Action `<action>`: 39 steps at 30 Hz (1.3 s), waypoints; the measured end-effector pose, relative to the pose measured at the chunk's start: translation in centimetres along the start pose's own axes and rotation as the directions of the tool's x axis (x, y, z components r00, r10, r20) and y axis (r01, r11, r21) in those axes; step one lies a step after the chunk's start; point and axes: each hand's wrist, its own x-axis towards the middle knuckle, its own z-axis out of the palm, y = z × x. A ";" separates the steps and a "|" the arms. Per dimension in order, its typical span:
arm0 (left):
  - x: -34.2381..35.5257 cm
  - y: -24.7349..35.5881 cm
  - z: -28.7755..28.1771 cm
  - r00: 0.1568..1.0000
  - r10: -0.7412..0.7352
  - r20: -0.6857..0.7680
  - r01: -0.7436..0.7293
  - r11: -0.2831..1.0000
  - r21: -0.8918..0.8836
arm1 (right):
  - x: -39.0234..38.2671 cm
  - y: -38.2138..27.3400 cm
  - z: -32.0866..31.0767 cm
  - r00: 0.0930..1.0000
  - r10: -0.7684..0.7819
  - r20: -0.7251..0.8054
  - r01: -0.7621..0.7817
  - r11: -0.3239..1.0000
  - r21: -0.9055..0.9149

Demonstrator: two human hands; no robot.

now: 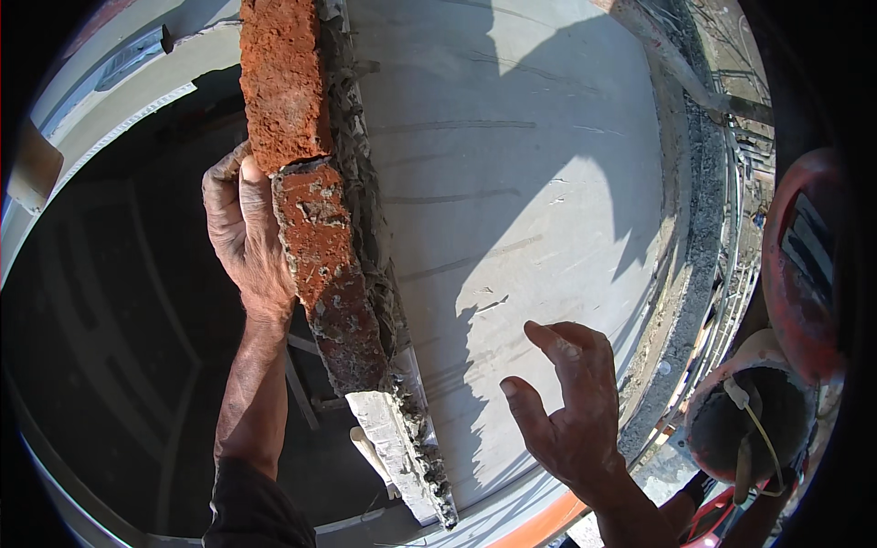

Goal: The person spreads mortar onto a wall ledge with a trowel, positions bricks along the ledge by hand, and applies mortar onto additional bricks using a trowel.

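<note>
Sunlit grey wall (557, 247), dark interior (110, 310)

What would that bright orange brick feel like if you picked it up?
The bright orange brick is probably stiff and rather heavy, being a solid-looking block. Its rough, pitted face likely isn't slippery, though crumbs might rub off. Its straight edges suggest it wouldn't roll.

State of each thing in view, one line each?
Left grip: curled against the bricks near their joint, hold unclear
Right grip: open, empty
Upper brick: bare, rough-faced
Lower brick: mortar-spotted, gap at joint above
Mortar: rough, exposed
Grey surface: streaked, partly shaded
Bucket: uncovered, contents unclear
</note>
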 end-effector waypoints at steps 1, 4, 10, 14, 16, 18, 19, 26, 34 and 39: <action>-0.1 0.2 0.2 1.000 -0.021 0.001 0.021 1.000 -0.004 | 0.2 -0.1 0.2 1.000 -0.014 -0.012 0.014 1.000 0.005; 0.0 0.1 0.0 0.999 -0.050 -0.013 0.050 0.998 0.026 | 1.0 -0.5 0.6 0.998 -0.047 -0.030 0.048 0.999 0.011; 0.5 0.0 -0.6 0.998 -0.056 -0.020 0.057 0.994 0.091 | 3.1 -3.5 1.7 0.989 -0.146 0.019 0.142 0.983 0.118; 0.0 0.1 0.1 0.997 -0.073 -0.015 0.073 0.997 0.010 | 4.7 -6.9 2.9 0.974 -0.220 0.058 0.208 0.965 0.159; -0.1 0.4 0.4 0.995 -0.102 0.001 0.102 0.994 -0.029 | 5.4 -8.6 3.1 0.958 -0.162 0.237 0.150 0.986 0.067; -0.1 0.5 0.2 0.996 -0.089 -0.008 0.090 0.996 0.025 | 5.3 -9.3 3.7 0.953 -0.154 0.262 0.168 0.985 -0.034; -0.1 0.5 0.3 0.996 -0.089 -0.010 0.089 0.996 0.018 | 5.1 -9.5 3.9 0.958 -0.141 0.251 0.154 0.987 -0.034; -0.1 0.0 0.3 0.997 -0.071 -0.020 0.070 0.997 -0.006 | 5.3 -10.0 4.5 0.964 -0.150 0.219 0.157 0.988 -0.014; 0.1 -0.4 -0.1 0.999 -0.015 -0.046 0.019 0.997 0.081 | 5.2 -10.5 4.5 0.963 -0.114 0.244 0.121 0.993 -0.012; 0.0 -0.6 0.1 0.999 0.032 -0.030 -0.028 0.993 0.116 | 5.2 -10.5 4.6 0.963 -0.123 0.241 0.148 0.985 -0.086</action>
